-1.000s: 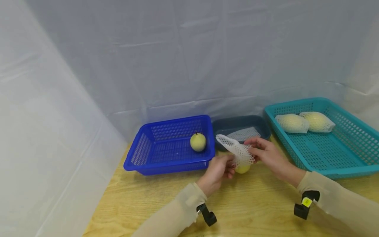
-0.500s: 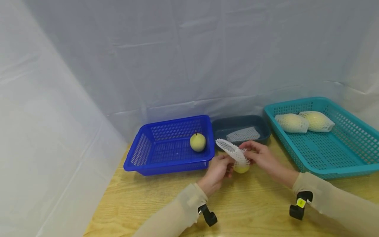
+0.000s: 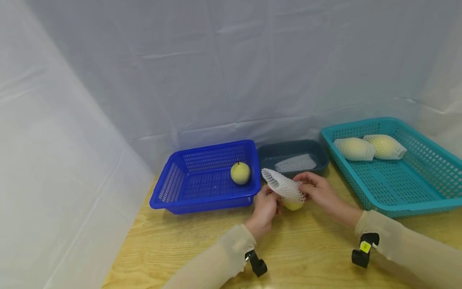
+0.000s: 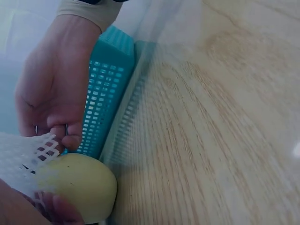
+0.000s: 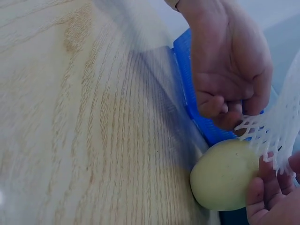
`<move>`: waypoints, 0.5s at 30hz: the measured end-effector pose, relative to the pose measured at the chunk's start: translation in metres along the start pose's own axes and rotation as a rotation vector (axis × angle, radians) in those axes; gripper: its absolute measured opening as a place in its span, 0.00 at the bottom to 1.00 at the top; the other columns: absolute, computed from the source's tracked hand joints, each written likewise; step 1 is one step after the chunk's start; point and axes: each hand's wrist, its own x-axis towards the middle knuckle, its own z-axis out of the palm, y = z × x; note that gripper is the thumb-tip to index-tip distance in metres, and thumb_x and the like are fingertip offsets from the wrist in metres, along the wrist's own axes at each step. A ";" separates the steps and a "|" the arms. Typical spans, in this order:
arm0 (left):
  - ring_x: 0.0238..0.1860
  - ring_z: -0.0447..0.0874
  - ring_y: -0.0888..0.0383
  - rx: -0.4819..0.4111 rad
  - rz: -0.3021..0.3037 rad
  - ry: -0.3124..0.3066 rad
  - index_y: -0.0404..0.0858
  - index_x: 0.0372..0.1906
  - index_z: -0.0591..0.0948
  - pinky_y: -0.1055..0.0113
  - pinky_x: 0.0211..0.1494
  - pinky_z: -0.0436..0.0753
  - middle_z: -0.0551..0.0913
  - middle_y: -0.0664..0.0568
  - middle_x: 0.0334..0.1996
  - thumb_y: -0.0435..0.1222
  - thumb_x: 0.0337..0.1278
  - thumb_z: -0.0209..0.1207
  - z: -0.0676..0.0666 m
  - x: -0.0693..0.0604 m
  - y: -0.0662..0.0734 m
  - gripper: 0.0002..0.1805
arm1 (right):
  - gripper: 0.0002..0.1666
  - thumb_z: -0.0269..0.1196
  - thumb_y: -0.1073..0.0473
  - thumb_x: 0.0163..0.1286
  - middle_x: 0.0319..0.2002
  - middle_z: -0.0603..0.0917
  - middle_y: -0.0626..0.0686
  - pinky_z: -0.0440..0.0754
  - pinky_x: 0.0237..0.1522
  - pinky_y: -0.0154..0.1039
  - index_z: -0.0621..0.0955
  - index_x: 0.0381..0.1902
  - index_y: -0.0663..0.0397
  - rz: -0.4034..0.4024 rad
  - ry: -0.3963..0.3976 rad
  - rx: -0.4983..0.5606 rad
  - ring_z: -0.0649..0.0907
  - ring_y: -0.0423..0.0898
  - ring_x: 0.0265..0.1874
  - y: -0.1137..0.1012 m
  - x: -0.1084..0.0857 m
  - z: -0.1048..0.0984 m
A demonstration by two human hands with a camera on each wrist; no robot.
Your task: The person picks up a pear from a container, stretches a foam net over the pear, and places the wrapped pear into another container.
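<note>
A white foam net [image 3: 283, 185] covers the upper part of a yellow pear [image 3: 294, 205] on the wooden table. My left hand [image 3: 264, 208] pinches the net's edge from the left, and my right hand [image 3: 321, 194] pinches it from the right. In the left wrist view the pear [image 4: 82, 185] has its lower part bare, with the net [image 4: 21, 157] around its other end. The right wrist view shows the net [image 5: 276, 126] stretched between the fingers of both hands over the pear [image 5: 225, 176].
A blue basket [image 3: 205, 200] at the left holds one bare pear [image 3: 240, 173]. Behind the hands, a dark teal tray [image 3: 267, 154] contains a flat foam net [image 3: 296, 163]. At the right, a turquoise basket [image 3: 400, 208] holds two net-covered pears [image 3: 355, 149].
The net has come lower and its loose upper end has spread wider. My right hand has shifted slightly left; my left hand's grip has moved a little up the net.
</note>
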 end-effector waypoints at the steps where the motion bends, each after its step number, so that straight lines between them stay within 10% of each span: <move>1: 0.23 0.73 0.58 0.009 0.008 0.007 0.36 0.44 0.80 0.70 0.21 0.71 0.77 0.52 0.25 0.31 0.65 0.55 0.000 0.001 -0.001 0.07 | 0.18 0.54 0.62 0.78 0.49 0.79 0.62 0.82 0.39 0.45 0.74 0.60 0.64 -0.001 0.010 0.001 0.79 0.45 0.39 0.001 0.000 0.000; 15: 0.29 0.74 0.59 0.075 0.052 0.096 0.31 0.42 0.83 0.70 0.28 0.72 0.80 0.52 0.31 0.28 0.59 0.57 0.009 0.008 -0.008 0.09 | 0.17 0.51 0.65 0.77 0.52 0.78 0.64 0.82 0.40 0.42 0.74 0.59 0.66 0.038 0.067 -0.002 0.79 0.46 0.42 0.010 0.002 -0.005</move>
